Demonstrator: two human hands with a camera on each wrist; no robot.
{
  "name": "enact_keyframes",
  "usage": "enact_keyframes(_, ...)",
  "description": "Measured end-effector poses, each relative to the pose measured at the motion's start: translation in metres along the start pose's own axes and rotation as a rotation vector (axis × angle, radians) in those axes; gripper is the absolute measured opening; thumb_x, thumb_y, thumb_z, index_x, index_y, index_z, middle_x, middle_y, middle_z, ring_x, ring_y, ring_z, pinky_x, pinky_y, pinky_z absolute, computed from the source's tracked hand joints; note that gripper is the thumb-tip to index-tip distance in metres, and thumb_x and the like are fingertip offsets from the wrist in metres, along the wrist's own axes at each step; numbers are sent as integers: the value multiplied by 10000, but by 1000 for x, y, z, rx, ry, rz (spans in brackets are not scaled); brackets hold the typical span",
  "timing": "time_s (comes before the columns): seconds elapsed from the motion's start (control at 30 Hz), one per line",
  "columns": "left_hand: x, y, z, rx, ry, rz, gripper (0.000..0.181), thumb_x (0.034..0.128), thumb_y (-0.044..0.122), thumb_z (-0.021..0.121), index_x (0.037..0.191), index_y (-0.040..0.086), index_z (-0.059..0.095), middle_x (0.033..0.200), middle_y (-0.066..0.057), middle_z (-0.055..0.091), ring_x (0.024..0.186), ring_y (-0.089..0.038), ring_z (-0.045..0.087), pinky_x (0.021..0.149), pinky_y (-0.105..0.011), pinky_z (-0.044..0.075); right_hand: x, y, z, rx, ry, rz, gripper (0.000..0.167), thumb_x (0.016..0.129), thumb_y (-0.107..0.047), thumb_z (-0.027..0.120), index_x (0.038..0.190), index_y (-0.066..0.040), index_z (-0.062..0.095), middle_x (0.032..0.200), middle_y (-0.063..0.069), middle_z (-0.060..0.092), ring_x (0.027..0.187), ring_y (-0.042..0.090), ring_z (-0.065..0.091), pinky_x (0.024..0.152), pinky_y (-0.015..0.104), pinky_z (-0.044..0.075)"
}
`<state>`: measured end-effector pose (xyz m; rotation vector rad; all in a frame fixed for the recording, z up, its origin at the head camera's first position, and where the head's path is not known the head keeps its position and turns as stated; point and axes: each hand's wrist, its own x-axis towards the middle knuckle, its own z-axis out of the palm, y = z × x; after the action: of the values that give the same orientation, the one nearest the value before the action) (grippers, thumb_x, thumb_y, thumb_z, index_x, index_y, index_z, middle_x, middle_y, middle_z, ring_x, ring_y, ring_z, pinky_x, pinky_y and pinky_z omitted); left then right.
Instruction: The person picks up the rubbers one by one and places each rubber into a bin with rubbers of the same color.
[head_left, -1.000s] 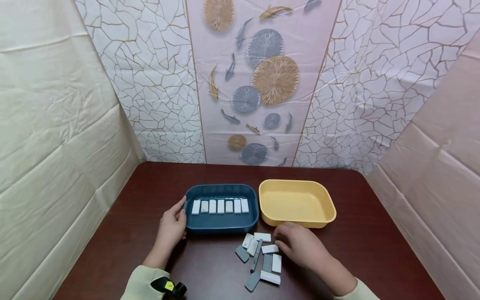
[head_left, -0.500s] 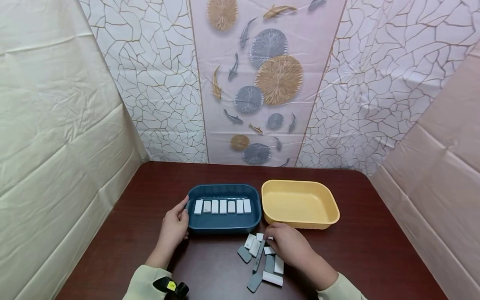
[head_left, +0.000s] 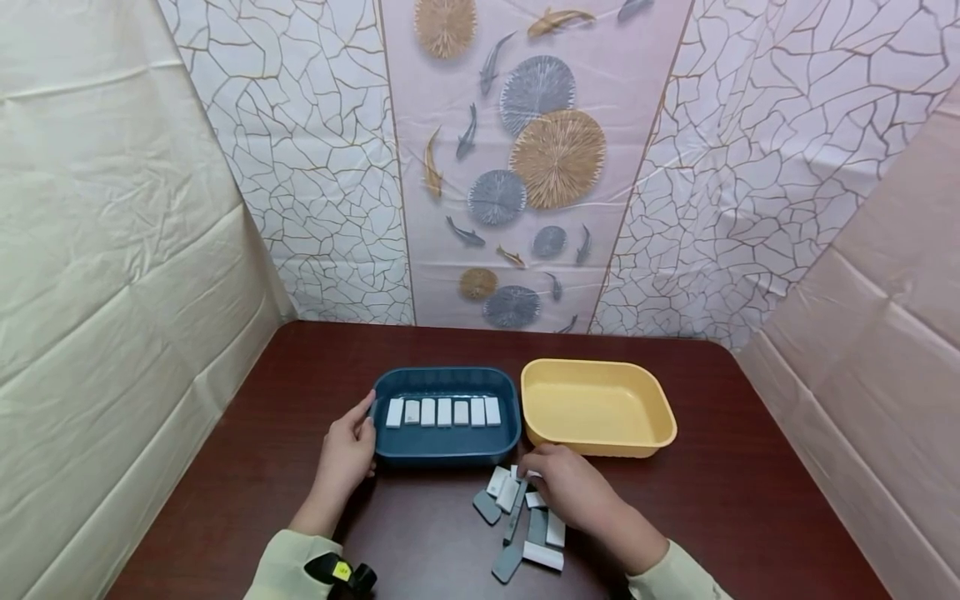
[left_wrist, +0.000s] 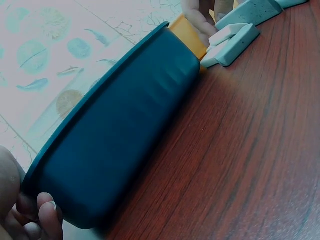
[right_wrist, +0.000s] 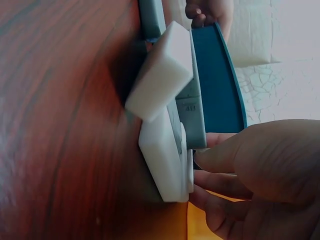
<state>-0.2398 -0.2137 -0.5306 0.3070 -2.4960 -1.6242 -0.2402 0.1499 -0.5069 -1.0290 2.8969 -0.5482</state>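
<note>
My left hand (head_left: 347,450) grips the left rim of a blue tray (head_left: 446,459), thumb above and fingers beneath. Inside the tray, several white erasers (head_left: 445,412) stand in one row. My right hand (head_left: 573,487) bends its fingers over the far end of a loose pile of white and grey erasers. In the right wrist view its thumb and fingertips are at the end of a grey eraser (right_wrist: 192,112) marked 4B, by a white eraser (right_wrist: 162,155). Whether they pinch one is hidden. Another white eraser (right_wrist: 165,70) leans on the grey one.
A yellow tray (head_left: 600,448) sits right of the blue one, just behind the pile. Nearer the front lie a grey eraser (head_left: 507,563) and a white eraser (head_left: 543,556). The dark red table (head_left: 420,533) meets patterned cloth (head_left: 330,275) at the back.
My right hand has moved left, from the pile's right side to over its far end by the long grey eraser. My left hand stays on the blue tray.
</note>
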Motion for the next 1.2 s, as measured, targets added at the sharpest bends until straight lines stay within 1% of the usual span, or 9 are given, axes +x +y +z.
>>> enact_keyframes(0.1,0,0,1,-1,0,-3,543,1149,123,504,1680,234,491,622,-70,532,470,-242,571,462,-369,552,0,0,1,-3,0,-5,239,952,24,811,1031,-202,813,952,-45,710,869,92,621,765,322,604)
enact_keyframes(0.3,0,1,1,-2,2,-6,539,1150,115,508,1677,226,496,625,-71,534,472,-238,571,461,-360,550,-2,-3,1,-47,-11,20,245,961,-5,811,1032,-239,786,992,-51,668,855,96,596,750,318,592)
enact_keyframes(0.43,0,1,2,1,6,-14,536,1151,119,512,1676,230,498,630,-70,527,476,-240,572,466,-356,553,-2,-6,1,-86,-34,67,238,969,-51,820,1092,-249,777,981,-42,640,820,107,573,714,317,576)
enact_keyframes(0.6,0,2,2,1,6,-9,534,1150,119,520,1672,229,504,631,-74,524,475,-245,575,466,-357,555,-2,-8,3,-180,-48,156,325,959,-149,854,1266,-216,771,988,-2,657,780,121,569,684,331,573)
enact_keyframes(0.77,0,1,1,0,-1,-10,538,1153,117,513,1680,224,491,639,-75,524,481,-238,573,468,-350,554,-4,-6,6,-231,-17,185,335,966,-211,857,1285,-159,767,958,34,676,766,157,609,654,369,577)
enact_keyframes(0.83,-1,0,1,-1,-2,-12,540,1154,116,510,1682,225,487,640,-75,525,482,-237,573,469,-348,553,-5,-4,5,-218,-22,207,341,974,-248,855,1283,-135,764,971,41,693,796,175,642,676,390,592)
enact_keyframes(1.0,-2,0,0,-1,-1,-17,541,1154,118,506,1684,226,484,638,-79,531,481,-238,573,469,-349,552,-6,1,1,-116,-72,256,428,978,-313,856,1321,-81,744,1051,52,740,915,190,701,792,433,614)
enact_keyframes(1.1,-2,1,0,-2,-1,-18,541,1155,123,506,1685,228,481,639,-80,533,485,-239,574,471,-351,553,-4,5,-1,-55,-99,261,447,973,-299,862,1325,-56,732,978,19,717,866,154,669,775,415,595)
enact_keyframes(1.2,-2,0,1,-3,-1,-13,540,1155,129,506,1684,229,483,638,-78,534,486,-240,577,471,-353,556,-2,8,-4,1,-123,264,402,962,-266,874,1271,-57,725,858,-29,637,769,115,595,700,369,546)
